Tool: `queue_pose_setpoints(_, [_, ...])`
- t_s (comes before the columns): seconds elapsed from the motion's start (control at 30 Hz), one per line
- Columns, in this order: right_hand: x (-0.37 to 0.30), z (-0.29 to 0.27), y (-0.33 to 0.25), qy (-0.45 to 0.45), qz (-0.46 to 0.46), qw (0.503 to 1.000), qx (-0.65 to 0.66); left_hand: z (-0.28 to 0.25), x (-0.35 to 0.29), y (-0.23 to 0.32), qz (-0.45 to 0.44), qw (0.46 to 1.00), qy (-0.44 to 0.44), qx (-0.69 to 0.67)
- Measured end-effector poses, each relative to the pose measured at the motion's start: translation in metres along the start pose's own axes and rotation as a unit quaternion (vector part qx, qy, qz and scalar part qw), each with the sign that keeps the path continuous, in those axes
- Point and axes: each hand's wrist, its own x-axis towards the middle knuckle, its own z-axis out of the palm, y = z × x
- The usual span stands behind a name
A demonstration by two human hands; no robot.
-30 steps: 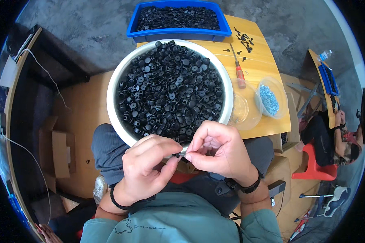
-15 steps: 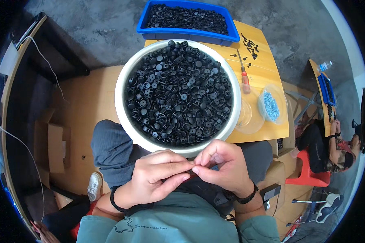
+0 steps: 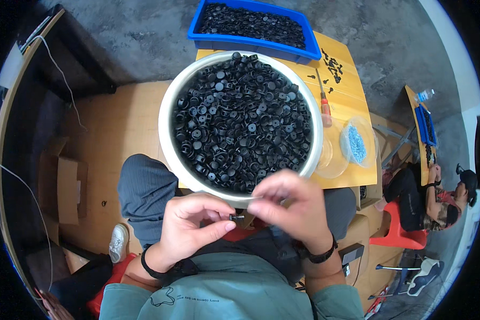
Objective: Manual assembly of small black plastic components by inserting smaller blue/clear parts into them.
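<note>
Between the thumb and fingertips of my left hand (image 3: 197,218) is a small black plastic part with a short metal-looking shaft (image 3: 237,217). Its exact kind is too small to make out. Just to the right, my right hand (image 3: 296,210) hovers by the near rim of the bowl, apart from that part. Motion blurs its fingers, so whether they hold anything does not show. In front of both hands stands a large pale basin (image 3: 166,144), heaped with small round black plastic pieces (image 3: 242,128).
Behind the basin, a blue tray (image 3: 256,44) of black parts sits on the wooden table (image 3: 352,88). A red-handled screwdriver (image 3: 325,106), loose black parts (image 3: 333,68) and a clear tub of small silvery pieces (image 3: 356,144) lie to the right. Another person (image 3: 440,200) sits at far right.
My hands, together at the fingertips before, are now apart. The small part now shows in my left fingers. My right hand has lifted slightly toward the basin; the view has shifted a little.
</note>
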Motion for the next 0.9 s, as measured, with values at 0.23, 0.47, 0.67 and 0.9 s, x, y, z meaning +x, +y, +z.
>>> queue_pose_setpoints(0.23, [0.033,0.006,0.015,0.106,-0.152,0.906,-0.380,-0.009,0.001,0.004,0.017,0.997,0.043,-0.059])
queue_pose_setpoints(0.47, [0.021,0.014,0.005,0.107,-0.206,0.944,-0.232,-0.008,0.003,0.008,0.024,0.995,0.009,-0.096])
queue_pose_setpoints(0.67, [0.004,0.015,-0.002,0.052,-0.222,0.959,-0.170,0.010,0.009,0.015,0.049,0.996,-0.018,-0.078])
queue_pose_setpoints(0.9, [-0.008,0.010,-0.006,0.045,-0.214,0.968,-0.125,0.021,0.009,0.019,0.021,0.998,0.032,-0.045])
